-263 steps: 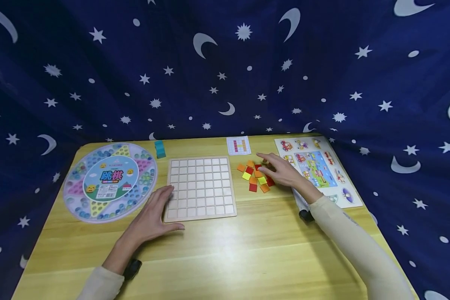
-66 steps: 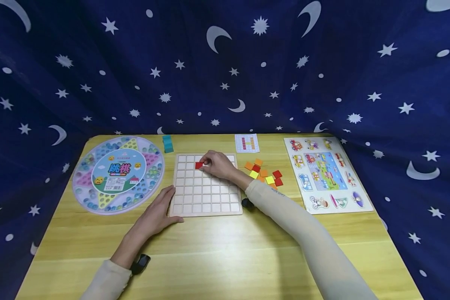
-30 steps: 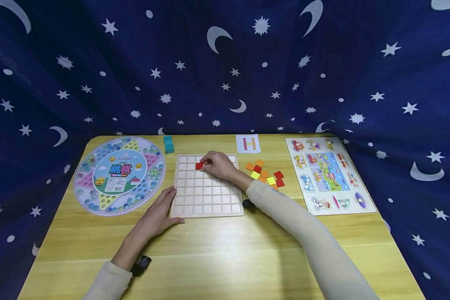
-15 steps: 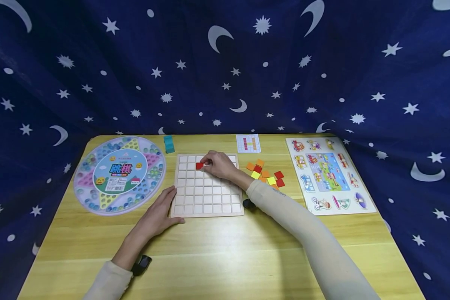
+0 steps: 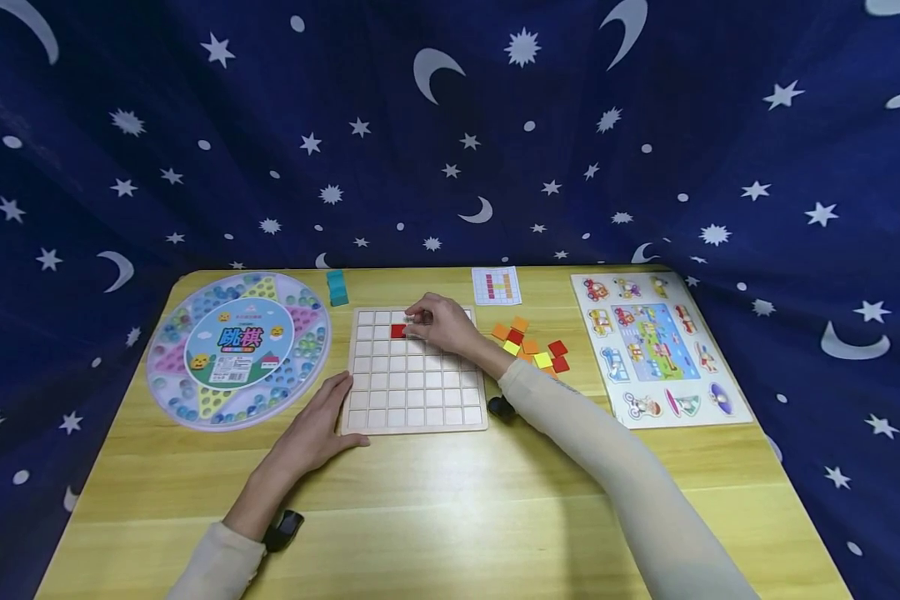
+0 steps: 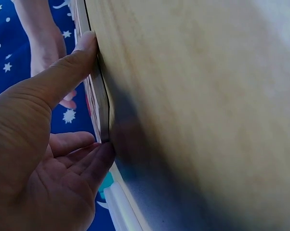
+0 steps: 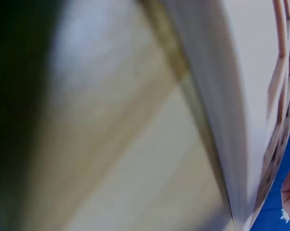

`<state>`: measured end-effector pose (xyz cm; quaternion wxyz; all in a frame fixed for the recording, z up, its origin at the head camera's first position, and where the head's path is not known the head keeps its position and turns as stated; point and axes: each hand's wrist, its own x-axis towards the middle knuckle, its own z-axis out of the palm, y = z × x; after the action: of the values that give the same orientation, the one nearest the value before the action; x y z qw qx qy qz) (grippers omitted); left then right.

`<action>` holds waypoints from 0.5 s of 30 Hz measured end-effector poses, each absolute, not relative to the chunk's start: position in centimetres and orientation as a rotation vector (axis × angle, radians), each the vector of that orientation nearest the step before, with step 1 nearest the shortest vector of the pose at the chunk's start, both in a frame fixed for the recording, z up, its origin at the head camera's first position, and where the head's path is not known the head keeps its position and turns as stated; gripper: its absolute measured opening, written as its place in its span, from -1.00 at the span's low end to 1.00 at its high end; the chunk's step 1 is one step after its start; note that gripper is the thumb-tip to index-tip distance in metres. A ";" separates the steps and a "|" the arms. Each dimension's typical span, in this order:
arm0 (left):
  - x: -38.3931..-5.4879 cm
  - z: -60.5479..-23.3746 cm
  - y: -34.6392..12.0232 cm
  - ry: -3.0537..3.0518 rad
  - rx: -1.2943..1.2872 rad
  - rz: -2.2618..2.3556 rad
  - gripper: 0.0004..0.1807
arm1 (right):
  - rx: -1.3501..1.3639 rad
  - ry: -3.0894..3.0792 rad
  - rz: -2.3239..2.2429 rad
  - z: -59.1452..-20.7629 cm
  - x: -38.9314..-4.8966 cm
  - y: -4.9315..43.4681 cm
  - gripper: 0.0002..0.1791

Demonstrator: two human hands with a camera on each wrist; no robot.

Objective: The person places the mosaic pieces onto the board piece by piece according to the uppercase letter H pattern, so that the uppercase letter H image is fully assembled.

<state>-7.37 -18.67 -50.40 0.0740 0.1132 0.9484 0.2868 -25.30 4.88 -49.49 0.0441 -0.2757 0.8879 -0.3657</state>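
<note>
In the head view, a wooden grid board (image 5: 423,400) lies on the table. One red square tile (image 5: 398,332) lies flat in a cell of its second row from the back. My right hand (image 5: 446,327) is over the board, fingertips right beside that tile, with a gap showing between thumb and fingers. My left hand (image 5: 315,429) rests at the board's near left corner, thumb along the front edge and fingers along the left edge. The left wrist view shows its thumb and fingertips touching the board's side (image 6: 102,103). The right wrist view shows little of the right hand.
Red, orange and yellow tiles (image 5: 531,347) lie loose right of the board. Behind them is a printed pattern card (image 5: 497,287). A round Chinese checkers set (image 5: 238,350) lies left, a picture puzzle board (image 5: 656,350) right, and teal blocks (image 5: 337,287) behind.
The right hand moved from the loose tiles to the board, where a red tile now lies. In the last half second its fingers rose slightly off that tile. The left hand stays at the corner.
</note>
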 end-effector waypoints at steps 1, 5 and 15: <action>-7.4 -50.4 -18.6 2.844 0.337 0.862 0.15 | -0.836 2.709 -1.143 -49.4 -25.3 5.1 -0.70; -7.4 -50.4 -18.6 2.823 0.321 0.874 0.16 | -0.821 2.688 -1.242 -48.5 -25.1 6.4 -0.65; -7.3 -50.3 -18.5 2.806 0.312 0.885 0.15 | -0.731 2.760 -1.462 -46.8 -24.1 13.0 -0.68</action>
<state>-7.31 -18.48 -50.27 0.0913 0.1050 0.9445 0.2977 -24.13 13.01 -46.79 -0.0332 -0.2278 0.8599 -0.4555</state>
